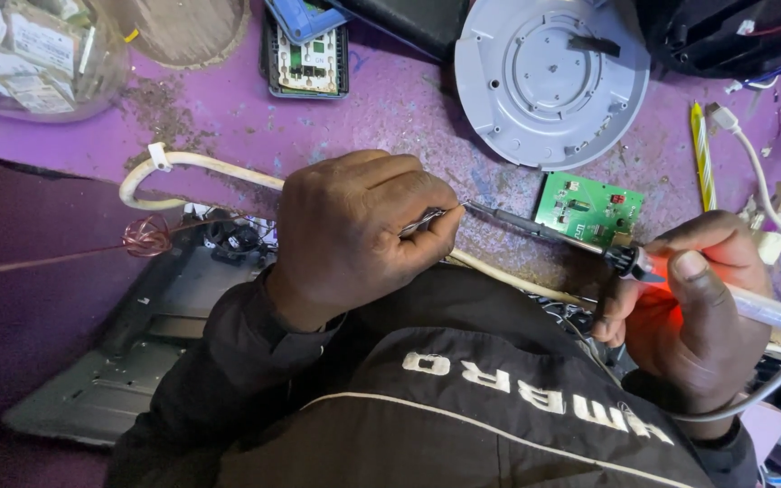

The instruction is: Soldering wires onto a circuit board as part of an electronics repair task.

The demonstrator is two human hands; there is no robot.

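While the right hand (pixel 698 307) wraps closed around the handle of a soldering iron (pixel 580 239), its long tip reaches left to meet a thin metal piece pinched in the left hand (pixel 354 226) — probably tweezers or a wire end, too small to tell. Both hands hover low over the purple workbench (pixel 390 117) and a black sleeve, likely braced for steadiness, with a green circuit board (pixel 589 208) just behind the iron and a grey round cover (pixel 549 77) farther back.
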